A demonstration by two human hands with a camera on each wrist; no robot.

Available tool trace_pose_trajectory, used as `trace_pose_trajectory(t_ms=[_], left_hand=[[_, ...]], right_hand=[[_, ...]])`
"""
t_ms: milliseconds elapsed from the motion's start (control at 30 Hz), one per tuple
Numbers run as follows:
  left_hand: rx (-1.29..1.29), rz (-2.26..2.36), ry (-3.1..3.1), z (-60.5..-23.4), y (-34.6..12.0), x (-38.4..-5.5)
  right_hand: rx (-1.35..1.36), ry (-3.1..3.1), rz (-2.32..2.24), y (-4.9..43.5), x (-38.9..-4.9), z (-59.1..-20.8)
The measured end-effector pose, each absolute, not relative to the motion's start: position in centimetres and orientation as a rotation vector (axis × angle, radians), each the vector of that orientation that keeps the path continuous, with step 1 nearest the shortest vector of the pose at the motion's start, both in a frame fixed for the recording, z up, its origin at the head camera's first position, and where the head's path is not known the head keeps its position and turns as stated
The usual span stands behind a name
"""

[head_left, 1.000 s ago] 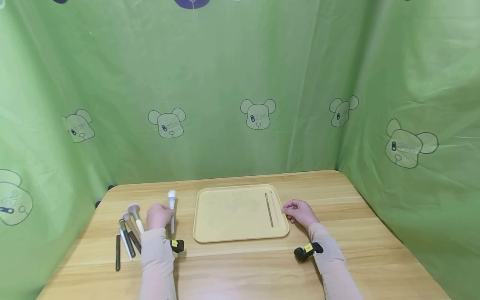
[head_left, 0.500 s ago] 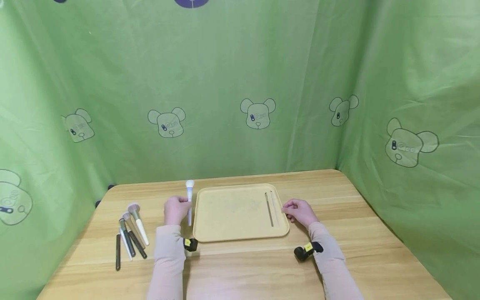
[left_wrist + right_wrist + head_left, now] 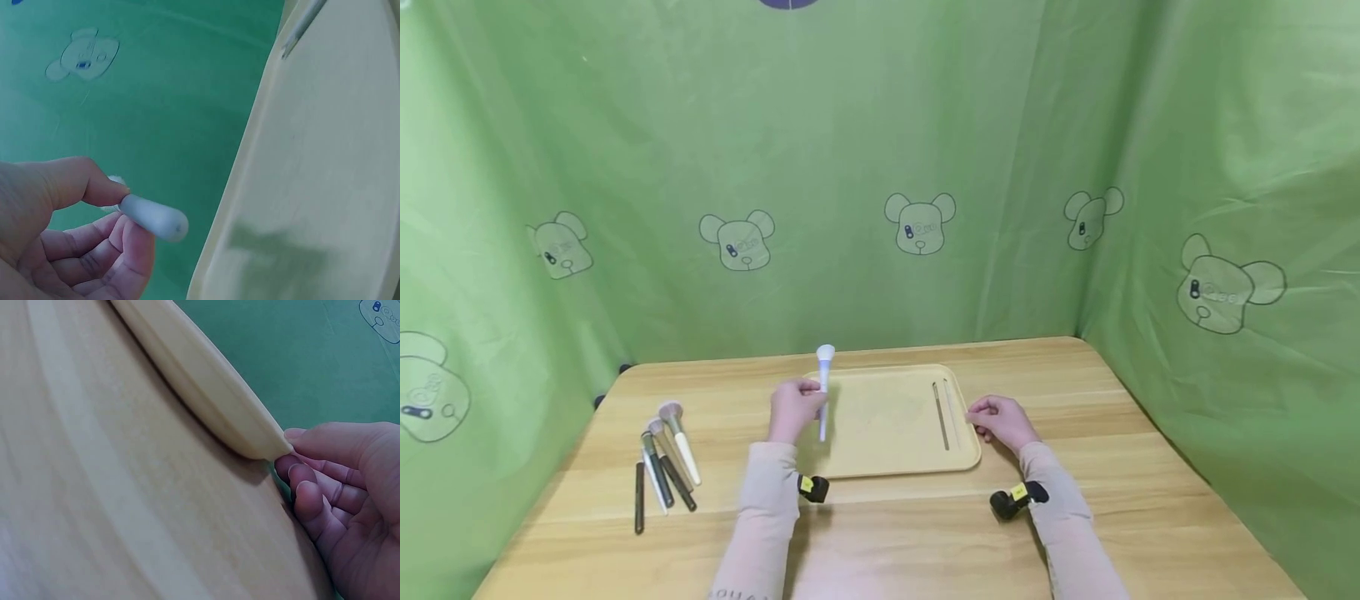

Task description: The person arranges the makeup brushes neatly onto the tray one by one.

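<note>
My left hand [image 3: 794, 409] pinches a makeup brush [image 3: 823, 385] with white bristles and a pale handle, held up over the left end of the yellow tray [image 3: 880, 425]. In the left wrist view the rounded handle end [image 3: 159, 219] sticks out between thumb and fingers, and the bristles are mostly hidden behind the thumb. On the other side my right hand [image 3: 1004, 421] pinches the tray's right rim, thumb on top and fingers curled below, as the right wrist view shows. Inside the tray, near that rim, lie a slim dark brush [image 3: 941, 417] and a thin pale brush [image 3: 951, 412].
Several makeup brushes lie in a loose bunch on the left of the wooden table [image 3: 895, 533], among them a white-handled one [image 3: 687, 458] and a separate black-handled one [image 3: 639, 498]. A green curtain [image 3: 850, 283] hangs behind the table and along both sides.
My left hand has carried the white-bristled brush rightward and up, from the table beside the bunch to above the tray's left end. The right hand has stayed at the rim.
</note>
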State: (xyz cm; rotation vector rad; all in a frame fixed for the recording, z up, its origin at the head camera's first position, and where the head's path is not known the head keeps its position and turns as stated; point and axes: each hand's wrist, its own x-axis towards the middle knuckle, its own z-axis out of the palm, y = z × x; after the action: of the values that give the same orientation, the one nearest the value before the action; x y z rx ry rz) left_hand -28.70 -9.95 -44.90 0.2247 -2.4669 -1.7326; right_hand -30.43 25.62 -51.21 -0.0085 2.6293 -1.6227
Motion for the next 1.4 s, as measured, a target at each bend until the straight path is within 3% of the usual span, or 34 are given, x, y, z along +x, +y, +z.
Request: trace_pose_trajectory(t_ms=[433, 1400], left_hand=[[0.123, -1.769, -2.478, -44.6, -5.6, -28.7], [0.2, -1.988, -2.481, -46.7, 2.8, -30.0]], right_hand=[[-0.012, 2.627, -1.62, 25.7, -30.5, -51.3], [-0.013, 2.623, -1.622, 25.8, -30.5, -51.3]])
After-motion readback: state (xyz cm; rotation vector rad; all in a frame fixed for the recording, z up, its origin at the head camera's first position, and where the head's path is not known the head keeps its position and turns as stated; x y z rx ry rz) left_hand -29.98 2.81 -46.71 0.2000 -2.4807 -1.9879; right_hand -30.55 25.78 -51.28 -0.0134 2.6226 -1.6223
